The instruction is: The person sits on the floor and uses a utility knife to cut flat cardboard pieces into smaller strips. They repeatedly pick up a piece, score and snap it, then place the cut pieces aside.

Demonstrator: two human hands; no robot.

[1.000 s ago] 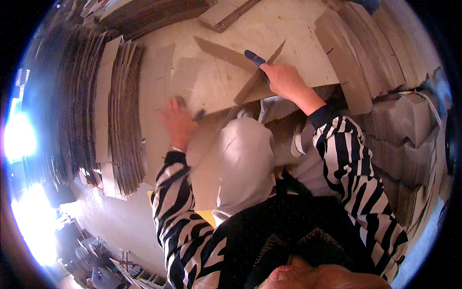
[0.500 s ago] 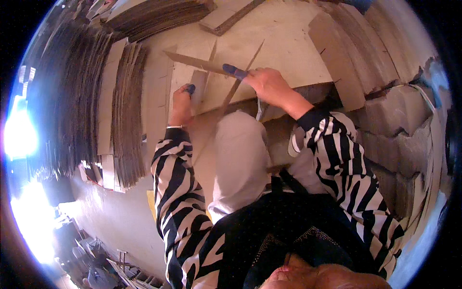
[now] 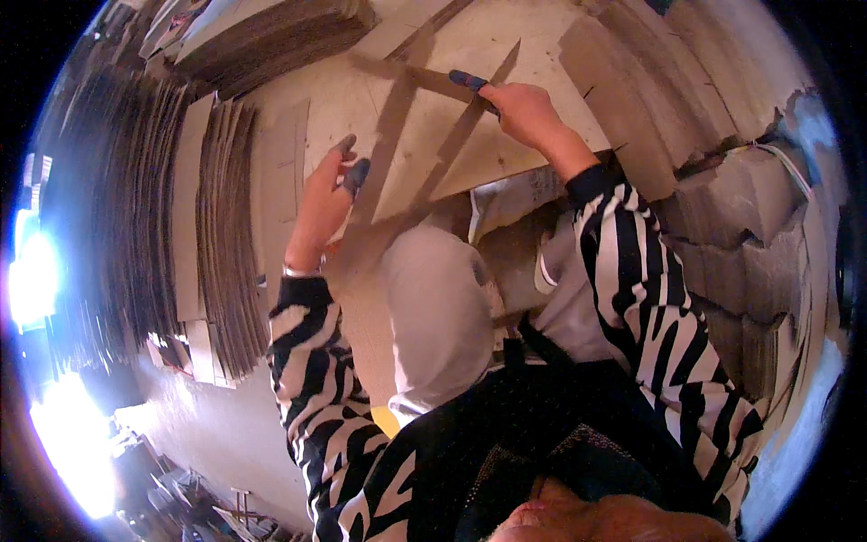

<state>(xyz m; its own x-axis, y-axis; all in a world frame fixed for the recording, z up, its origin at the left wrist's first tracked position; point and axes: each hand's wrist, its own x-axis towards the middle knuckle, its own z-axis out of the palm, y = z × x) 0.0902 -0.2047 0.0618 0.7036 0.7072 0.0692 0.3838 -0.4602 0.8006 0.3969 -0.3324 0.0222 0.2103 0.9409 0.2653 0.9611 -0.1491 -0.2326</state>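
My right hand (image 3: 535, 117), thumb in a dark cover, pinches the right end of a narrow cardboard strip (image 3: 433, 81). That strip lies across two other upright strips; the right-hand one (image 3: 465, 140) slants toward my knees, and the left one (image 3: 390, 117) runs roughly beside it. Whether slots join them at the crossings is too blurred to tell. My left hand (image 3: 327, 194) is open to the left of the strips, thumb and forefinger apart, with dark covers on the digits. Nothing shows between its fingers. The strips stand over a pale board (image 3: 551, 90).
Tall stacks of cardboard sheets (image 3: 99, 208) line the left side, with a smaller stack (image 3: 226, 235) beside them. Another pile (image 3: 280, 41) is at the far left. Cardboard bundles (image 3: 623, 99) edge the board on the right, above more bundles (image 3: 736, 203).
My right hand has moved farther away and slightly right with the strip. The left hand's fingers have spread, and its wrist has shifted left and nearer. The whole view has shifted slightly.
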